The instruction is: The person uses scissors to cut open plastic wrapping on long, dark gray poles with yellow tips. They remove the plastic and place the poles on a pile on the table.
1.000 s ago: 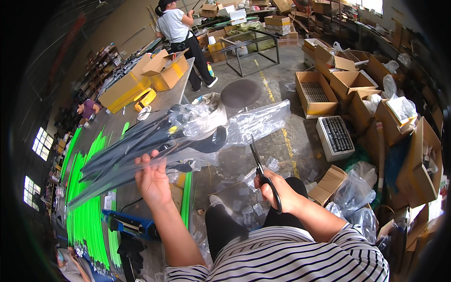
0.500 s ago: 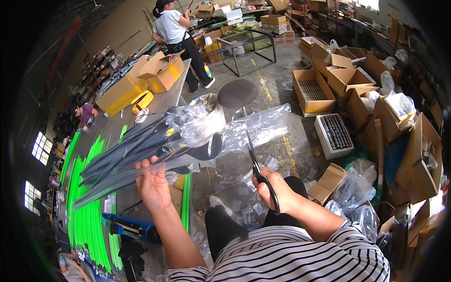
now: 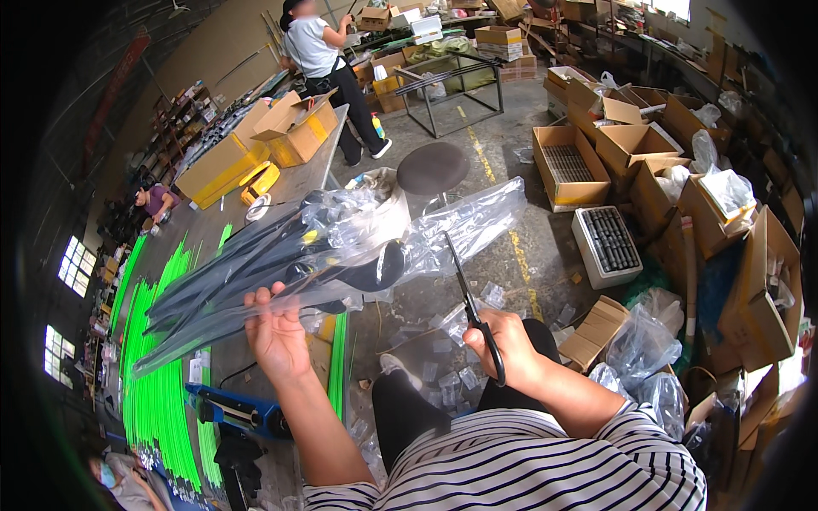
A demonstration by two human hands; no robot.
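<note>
My left hand (image 3: 279,341) is raised palm up at the near edge of a long clear plastic sleeve (image 3: 469,226), its bent fingers gripping the film. Inside the plastic are long black pieces with rounded ends (image 3: 390,266); their exact kind I cannot tell. Further such wrapped pieces lie heaped beneath, across the table edge. The sleeve's flat free end stretches right, past a round stool. In my right hand (image 3: 503,345) is a pair of black-handled scissors (image 3: 464,289), blades pointing up and away, their tips at the sleeve's lower edge. Whether they touch the film is unclear.
Bright green rods (image 3: 162,375) cover the table at left, near a blue tool (image 3: 234,410). A dark round stool (image 3: 433,168) stands ahead. Open cartons (image 3: 569,166) and plastic bags (image 3: 643,345) crowd the right. Plastic scraps litter the floor. A person (image 3: 319,64) stands at the back.
My right hand has shifted slightly right and toward me with the scissors. The sleeve's free end has risen a little. My left hand stays in place. The person at the lower left has moved further into view.
</note>
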